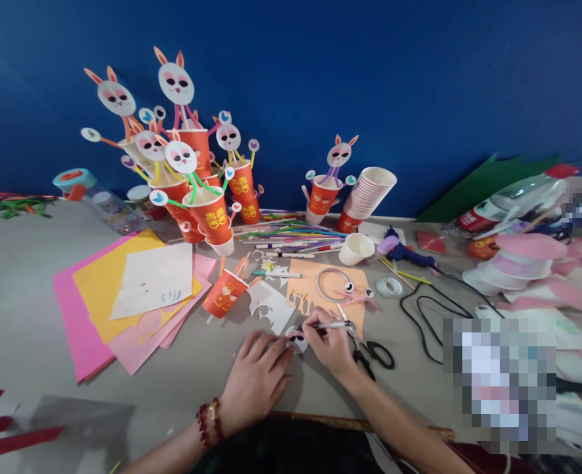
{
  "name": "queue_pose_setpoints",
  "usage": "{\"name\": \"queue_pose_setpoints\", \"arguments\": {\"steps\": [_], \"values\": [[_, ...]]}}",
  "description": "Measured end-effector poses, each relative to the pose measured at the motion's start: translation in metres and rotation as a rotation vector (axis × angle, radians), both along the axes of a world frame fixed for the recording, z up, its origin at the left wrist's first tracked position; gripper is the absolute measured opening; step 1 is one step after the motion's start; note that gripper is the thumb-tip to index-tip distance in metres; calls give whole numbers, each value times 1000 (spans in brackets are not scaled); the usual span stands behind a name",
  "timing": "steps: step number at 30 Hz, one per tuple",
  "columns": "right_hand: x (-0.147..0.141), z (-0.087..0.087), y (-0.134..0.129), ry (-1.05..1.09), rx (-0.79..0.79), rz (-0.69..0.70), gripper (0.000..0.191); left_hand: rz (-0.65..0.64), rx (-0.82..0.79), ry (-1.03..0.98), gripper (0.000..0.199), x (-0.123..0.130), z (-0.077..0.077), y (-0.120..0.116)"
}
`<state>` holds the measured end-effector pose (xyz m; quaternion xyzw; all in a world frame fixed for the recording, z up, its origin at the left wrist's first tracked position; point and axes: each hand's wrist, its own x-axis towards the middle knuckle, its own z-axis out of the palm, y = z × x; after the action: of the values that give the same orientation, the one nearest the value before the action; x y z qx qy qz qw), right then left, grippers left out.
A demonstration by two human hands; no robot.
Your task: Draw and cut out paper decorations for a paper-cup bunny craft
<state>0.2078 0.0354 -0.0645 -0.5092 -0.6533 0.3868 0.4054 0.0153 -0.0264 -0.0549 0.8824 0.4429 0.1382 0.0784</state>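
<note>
My right hand [331, 345] is closed around a slim pen [339, 324], its tip at a small white paper disc [298, 347]. Dark eye shapes and pink patches show on the disc, partly covered by my fingers. My left hand [259, 368] lies flat on the table, fingers stretched, its fingertips at the disc's left edge. Black-handled scissors [382, 354] rest just right of my right hand. Beyond the disc lie a cut white paper sheet [274, 308] and an orange paper sheet [303, 271]. A red paper cup [224, 292] lies tilted to the left.
Rabbit-faced cup figures [211, 214] crowd the back left. Colored paper sheets [88, 329] lie at left. Markers [291, 240], a stack of paper cups [370, 191], a white cup [356, 250], tape [388, 287] and a corded blue glue gun [409, 253] stand farther back. A bottle [511, 201] leans at right.
</note>
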Motion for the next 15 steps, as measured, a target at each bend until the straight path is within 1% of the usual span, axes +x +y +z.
{"name": "queue_pose_setpoints", "arguments": {"steps": [5,11,15], "values": [[-1,2,-2,54,-29,15,17,-7,-6,1,37,0,1,0],[1,-1,-3,30,-43,23,17,-9,-23,7,39,0,2,0],[1,-2,-1,-18,-14,19,16,-20,-22,9,39,0,2,1]]}}
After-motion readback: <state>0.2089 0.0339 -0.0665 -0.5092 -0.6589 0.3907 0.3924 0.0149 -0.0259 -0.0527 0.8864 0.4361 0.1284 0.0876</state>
